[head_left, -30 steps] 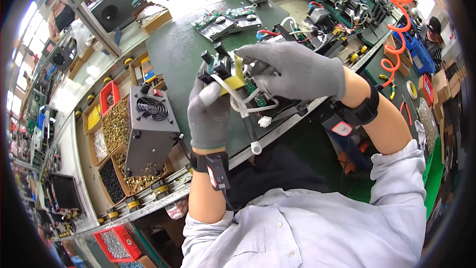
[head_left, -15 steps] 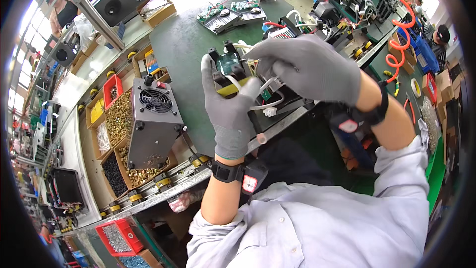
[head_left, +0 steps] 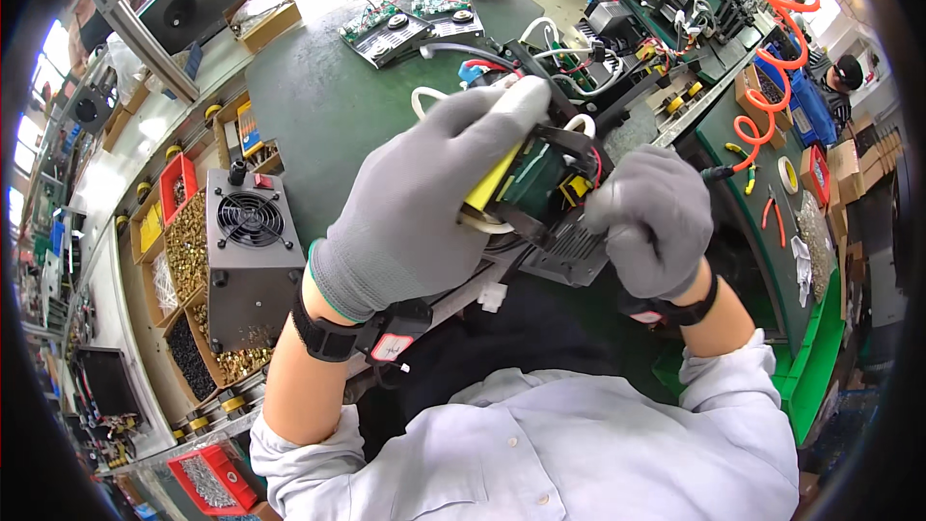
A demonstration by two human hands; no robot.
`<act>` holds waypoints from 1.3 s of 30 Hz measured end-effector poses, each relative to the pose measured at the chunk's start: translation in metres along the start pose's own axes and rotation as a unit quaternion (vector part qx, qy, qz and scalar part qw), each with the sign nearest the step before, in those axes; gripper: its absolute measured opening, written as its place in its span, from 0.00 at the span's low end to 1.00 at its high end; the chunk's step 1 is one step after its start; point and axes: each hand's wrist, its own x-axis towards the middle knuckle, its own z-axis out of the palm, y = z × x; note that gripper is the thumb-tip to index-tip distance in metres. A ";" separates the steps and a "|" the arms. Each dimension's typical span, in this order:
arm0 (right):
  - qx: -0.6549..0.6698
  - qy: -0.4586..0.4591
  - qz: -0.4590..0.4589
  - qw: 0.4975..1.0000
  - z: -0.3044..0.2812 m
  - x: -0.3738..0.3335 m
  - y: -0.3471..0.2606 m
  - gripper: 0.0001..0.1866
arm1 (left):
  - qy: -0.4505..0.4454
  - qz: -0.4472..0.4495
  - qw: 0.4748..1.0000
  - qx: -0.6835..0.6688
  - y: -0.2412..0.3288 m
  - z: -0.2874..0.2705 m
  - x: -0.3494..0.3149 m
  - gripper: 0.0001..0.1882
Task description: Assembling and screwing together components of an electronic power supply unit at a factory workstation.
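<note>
My left hand [head_left: 415, 198], in a grey glove, is wrapped round a transformer [head_left: 537, 178] with a dark green winding, yellow sides and black brackets. The transformer is tilted. Beneath and beside it shows a slotted grey metal plate [head_left: 576, 253]; I cannot tell whether the two are joined. White, red and yellow wires run round the transformer. Just to its right my right hand [head_left: 658, 222], also gloved, is closed, its curled fingers close to the transformer's wires. Whatever those fingers hold, if anything, is hidden. A white connector [head_left: 492, 296] hangs below my left hand.
A grey metal case with a fan [head_left: 253, 260] stands at the left beside bins of brass fittings [head_left: 186, 251]. Circuit boards on metal plates [head_left: 386, 32] lie on the green mat [head_left: 299, 101]. An orange coiled hose [head_left: 793, 58] hangs at the right; red-handled pliers [head_left: 774, 217] lie below it.
The transformer has moved right and turned over in my left hand. My right hand has come down from above the wires to the transformer's right side. The whole view has shifted a little.
</note>
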 end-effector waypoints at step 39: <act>0.315 0.114 0.488 0.806 0.006 0.022 0.008 0.13 | -0.061 0.003 0.998 -0.009 -0.011 -0.001 0.011 0.31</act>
